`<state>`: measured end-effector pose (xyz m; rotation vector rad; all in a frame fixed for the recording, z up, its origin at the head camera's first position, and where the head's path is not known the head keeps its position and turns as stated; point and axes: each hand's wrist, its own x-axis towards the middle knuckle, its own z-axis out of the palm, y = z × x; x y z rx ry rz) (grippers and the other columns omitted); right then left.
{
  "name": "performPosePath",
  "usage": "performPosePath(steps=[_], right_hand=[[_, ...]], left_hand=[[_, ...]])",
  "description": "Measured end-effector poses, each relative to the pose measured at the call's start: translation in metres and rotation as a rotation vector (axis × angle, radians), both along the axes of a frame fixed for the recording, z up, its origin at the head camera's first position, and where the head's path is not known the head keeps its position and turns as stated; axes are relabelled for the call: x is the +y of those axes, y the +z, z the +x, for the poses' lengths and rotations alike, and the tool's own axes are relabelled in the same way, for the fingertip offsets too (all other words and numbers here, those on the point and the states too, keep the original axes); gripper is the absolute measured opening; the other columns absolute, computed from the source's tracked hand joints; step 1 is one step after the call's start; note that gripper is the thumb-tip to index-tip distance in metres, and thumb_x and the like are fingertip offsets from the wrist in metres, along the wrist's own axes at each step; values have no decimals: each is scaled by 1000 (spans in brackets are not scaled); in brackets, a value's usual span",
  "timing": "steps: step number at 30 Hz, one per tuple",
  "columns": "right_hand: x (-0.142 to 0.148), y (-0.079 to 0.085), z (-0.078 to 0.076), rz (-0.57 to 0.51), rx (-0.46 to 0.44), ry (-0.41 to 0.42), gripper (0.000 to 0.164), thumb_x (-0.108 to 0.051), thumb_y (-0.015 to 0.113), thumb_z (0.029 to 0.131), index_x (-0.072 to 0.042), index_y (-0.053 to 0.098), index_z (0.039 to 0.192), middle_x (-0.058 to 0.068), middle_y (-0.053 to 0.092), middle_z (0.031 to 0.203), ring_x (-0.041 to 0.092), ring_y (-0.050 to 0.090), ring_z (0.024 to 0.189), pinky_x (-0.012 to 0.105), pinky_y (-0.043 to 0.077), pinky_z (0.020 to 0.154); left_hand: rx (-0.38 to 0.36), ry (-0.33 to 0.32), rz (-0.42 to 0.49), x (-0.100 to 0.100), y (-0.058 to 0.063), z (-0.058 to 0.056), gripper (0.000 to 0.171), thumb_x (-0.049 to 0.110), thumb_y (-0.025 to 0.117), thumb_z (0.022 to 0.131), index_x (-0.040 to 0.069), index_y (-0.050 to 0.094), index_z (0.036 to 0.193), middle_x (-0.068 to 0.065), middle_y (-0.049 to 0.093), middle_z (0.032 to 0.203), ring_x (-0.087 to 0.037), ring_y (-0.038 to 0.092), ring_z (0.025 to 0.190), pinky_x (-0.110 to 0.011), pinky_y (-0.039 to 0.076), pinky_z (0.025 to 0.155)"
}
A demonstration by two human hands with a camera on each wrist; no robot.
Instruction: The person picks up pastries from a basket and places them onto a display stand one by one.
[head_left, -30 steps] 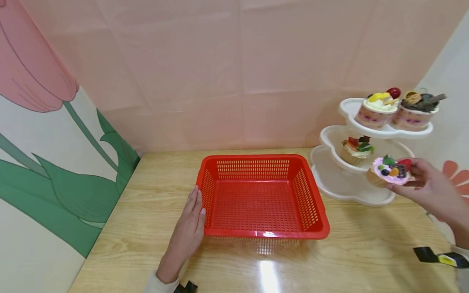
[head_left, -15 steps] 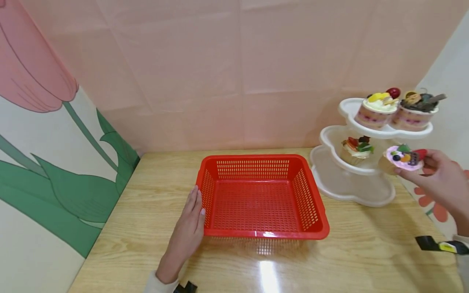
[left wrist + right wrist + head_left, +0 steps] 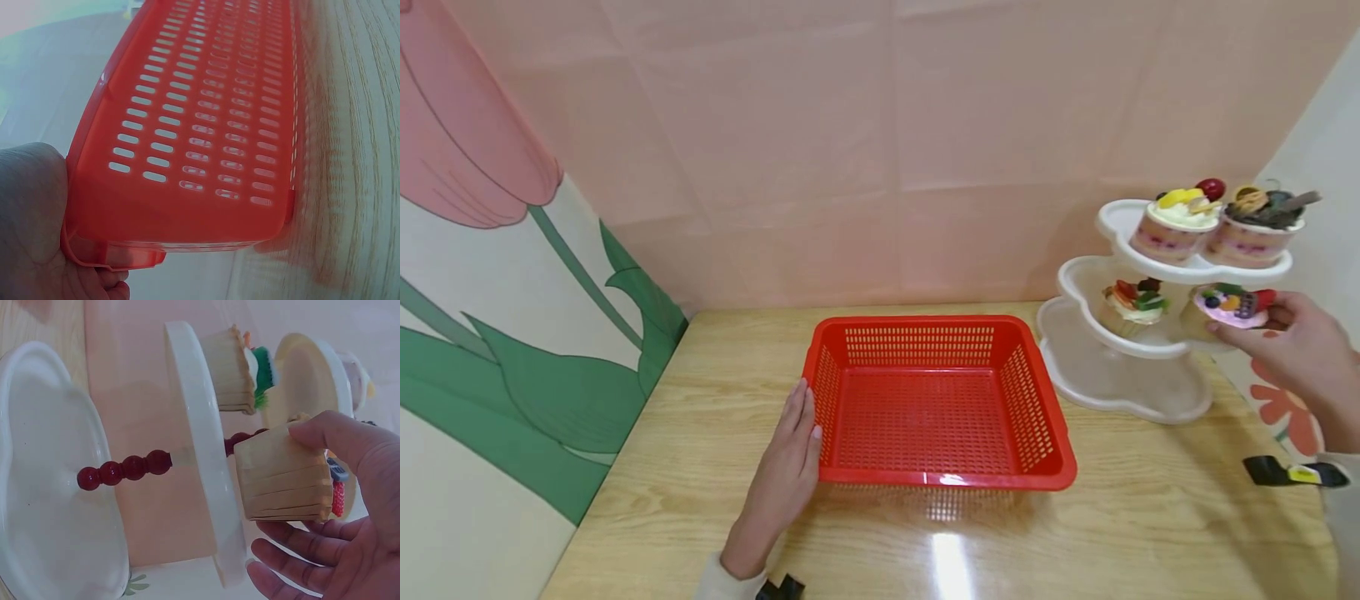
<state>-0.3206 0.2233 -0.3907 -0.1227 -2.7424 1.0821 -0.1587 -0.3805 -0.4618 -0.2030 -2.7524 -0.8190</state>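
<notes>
My right hand point(image 3: 1311, 342) grips a pink-frosted cupcake point(image 3: 1231, 307) topped with fruit, at the right side of the middle tier of a white three-tier stand point(image 3: 1123, 387). In the right wrist view the thumb and fingers hold its pleated tan wrapper point(image 3: 284, 478), base towards the tier; whether it touches the tier I cannot tell. Another fruit-topped cupcake point(image 3: 1131, 308) sits on that tier, to the left. Flat against the left rim of a red plastic basket point(image 3: 940, 480) rests my left hand point(image 3: 781, 475), fingers straight. The left wrist view shows the basket's slotted side point(image 3: 181, 212).
Two dessert cups stand on the top tier: one with white cream and fruit point(image 3: 1176, 229), one with dark topping point(image 3: 1255, 233). Red beads point(image 3: 133, 467) form the stand's post. The wooden table point(image 3: 745, 375) meets a pink backdrop point(image 3: 790, 167) behind.
My right hand has carried the pink-frosted cupcake up and to the right, from in front of the stand to the middle tier's right side. The left hand and basket have stayed put.
</notes>
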Motion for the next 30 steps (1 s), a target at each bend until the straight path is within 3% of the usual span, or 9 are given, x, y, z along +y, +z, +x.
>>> performPosePath(steps=[7, 11, 14, 20, 22, 25, 27, 29, 30], right_hand=[[7, -5, -10, -10, -4, -9, 89, -40, 72, 93, 18, 30, 146, 31, 50, 118, -12, 43, 70, 14, 46, 53], [10, -8, -14, 10, -11, -20, 86, -45, 73, 92, 15, 38, 143, 6, 59, 98, -6, 46, 68, 19, 46, 52], [9, -9, -18, 19, -16, -30, 84, -47, 74, 90, 12, 42, 141, -16, 53, 86, -3, 48, 68, 22, 47, 52], [4, -10, -21, 41, -24, -43, 82, -50, 73, 90, 10, 45, 139, 5, 59, 94, 4, 49, 67, 26, 46, 50], [3, -11, -21, 51, -19, -55, 81, -51, 73, 90, 9, 46, 137, -1, 58, 91, 3, 49, 66, 27, 46, 50], [2, -10, -22, 50, -40, -68, 85, -54, 71, 90, 8, 44, 141, 4, 62, 97, 5, 51, 70, 25, 47, 50], [1, -10, -22, 32, -68, -67, 91, -56, 69, 91, 9, 39, 147, 18, 61, 115, 3, 50, 74, 22, 47, 52], [-1, -10, -22, 4, -96, -60, 96, -57, 67, 92, 10, 32, 152, 33, 48, 134, 7, 51, 80, 19, 47, 54], [-1, -10, -22, -8, -107, -60, 98, -57, 66, 92, 9, 29, 154, 34, 44, 138, 7, 50, 84, 17, 47, 55]], left_hand=[[2, 0, 4, 1, -1, 0, 54, 17, 43, 110, -3, 27, 157, -9, 12, 170, -22, 10, 156, -49, 23, 121], [2, 2, 1, 1, -1, -1, 54, 17, 43, 110, -3, 27, 157, -9, 12, 170, -23, 10, 156, -50, 23, 121], [7, 0, 1, 1, -1, -1, 54, 17, 43, 110, -3, 27, 157, -10, 12, 170, -23, 10, 156, -50, 23, 121], [8, -3, 4, 1, -1, -1, 54, 18, 42, 110, -2, 26, 157, -10, 13, 170, -20, 9, 156, -49, 22, 121], [6, -2, 1, 1, -1, -2, 54, 19, 41, 110, -2, 26, 157, -9, 12, 170, -20, 8, 156, -49, 22, 122], [8, -2, -1, 1, -1, -2, 53, 18, 41, 110, -2, 26, 157, -10, 12, 170, -20, 8, 156, -48, 22, 122], [10, 0, -4, 1, -1, -2, 54, 18, 42, 110, -2, 26, 157, -10, 13, 170, -21, 9, 156, -49, 22, 122], [12, 1, -5, 1, -1, -2, 53, 17, 43, 110, -3, 27, 157, -10, 13, 170, -21, 9, 156, -49, 23, 121], [13, 2, -6, 1, -1, -2, 54, 17, 43, 110, -3, 27, 157, -11, 13, 169, -22, 10, 156, -50, 23, 121]])
